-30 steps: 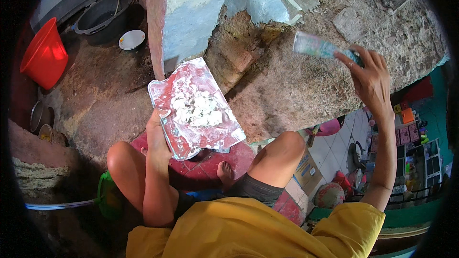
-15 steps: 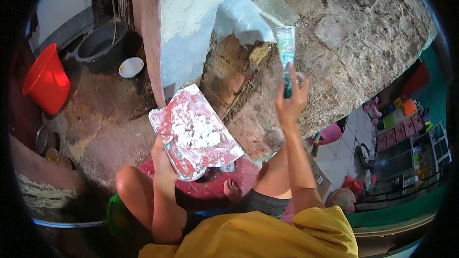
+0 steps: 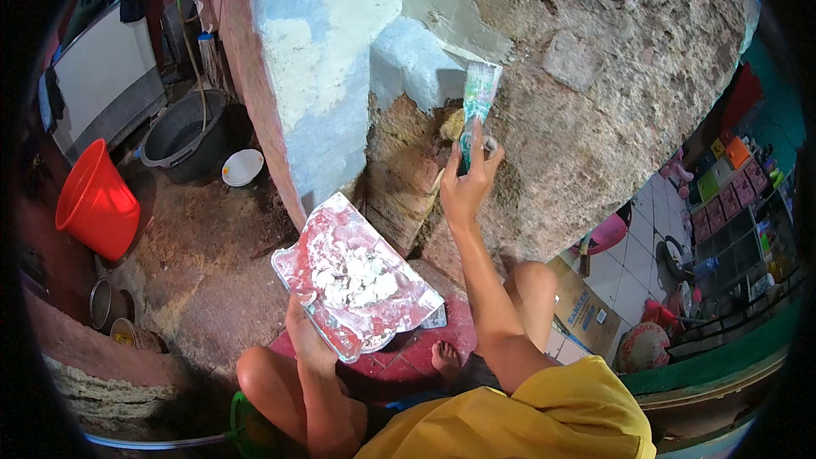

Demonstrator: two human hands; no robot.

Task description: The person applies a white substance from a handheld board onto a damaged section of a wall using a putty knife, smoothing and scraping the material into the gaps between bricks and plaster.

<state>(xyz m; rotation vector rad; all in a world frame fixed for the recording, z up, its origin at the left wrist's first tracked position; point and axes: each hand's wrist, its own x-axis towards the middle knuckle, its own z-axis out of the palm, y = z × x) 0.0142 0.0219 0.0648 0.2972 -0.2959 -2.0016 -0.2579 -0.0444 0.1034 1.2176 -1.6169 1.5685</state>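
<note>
In my left hand [image 3: 310,340] is a red flat board [image 3: 401,316] smeared white, gripped at its near left edge. A heap of white putty [image 3: 353,276] lies in the middle of it. My right hand [image 3: 470,183] is wrapped round a putty knife [image 3: 480,93], forefinger laid along it, its green-and-white-smeared blade pointing away from me. The blade's tip is at the lower edge of a smooth grey putty patch [image 3: 446,4], beside a pale blue painted block [image 3: 412,59]; whether it touches, I cannot tell. Below the blade is a yellowish lump [image 3: 451,125] in the bare masonry.
Rough bare stone [image 3: 595,136] slopes away to the right. On the left stand a red bucket [image 3: 100,204], a black tub [image 3: 183,144] and a white dish [image 3: 243,167]. A cardboard piece [image 3: 586,306] lies on the tiled floor at right, near a shelf rack [image 3: 731,229].
The whole view has turned slightly. My right hand has swung left, so the putty knife now slants, its tip near the same part of the wall. The board stays in my left hand.
</note>
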